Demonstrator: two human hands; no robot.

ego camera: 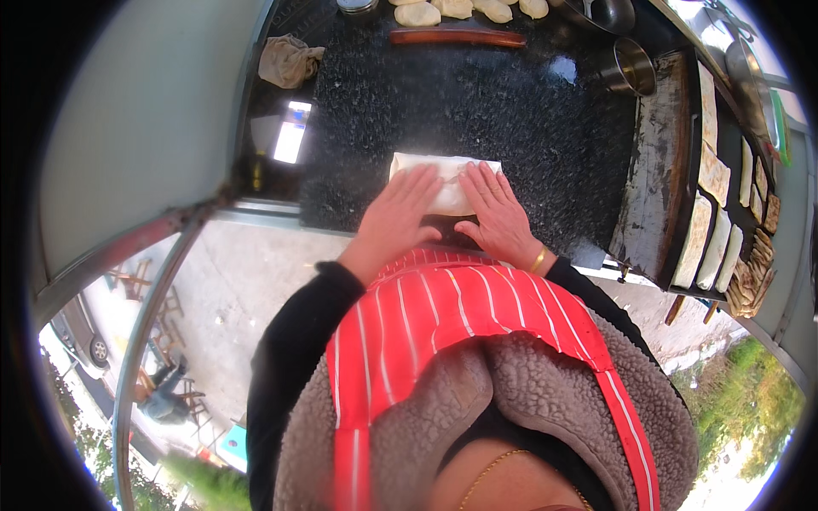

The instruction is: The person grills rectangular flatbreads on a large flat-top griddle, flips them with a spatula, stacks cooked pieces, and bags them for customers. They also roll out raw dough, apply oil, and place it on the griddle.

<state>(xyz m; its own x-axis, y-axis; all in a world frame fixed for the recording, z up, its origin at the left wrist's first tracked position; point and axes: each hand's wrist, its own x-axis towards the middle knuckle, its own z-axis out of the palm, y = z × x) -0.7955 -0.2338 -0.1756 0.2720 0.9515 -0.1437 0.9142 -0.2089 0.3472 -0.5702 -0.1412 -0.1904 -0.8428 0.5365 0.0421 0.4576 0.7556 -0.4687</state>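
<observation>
A folded, flat rectangle of pale dough (448,191) lies on the black speckled stone worktop (447,96), close to its front edge. My left hand (402,201) rests palm down on the dough's left part, fingers stretched out and thumb spread. On the right part, my right hand (497,207) lies the same way, with a gold band at its wrist. Neither hand grips anything. The dough's side corners and near edge are partly hidden under the hands.
Across the worktop's back lie a wooden rolling pin (457,38) and several dough pieces (416,14). At left are a crumpled cloth (289,62) and a lit phone (293,132). A metal pot (629,69) stands near a griddle (735,211) holding flatbreads (692,239).
</observation>
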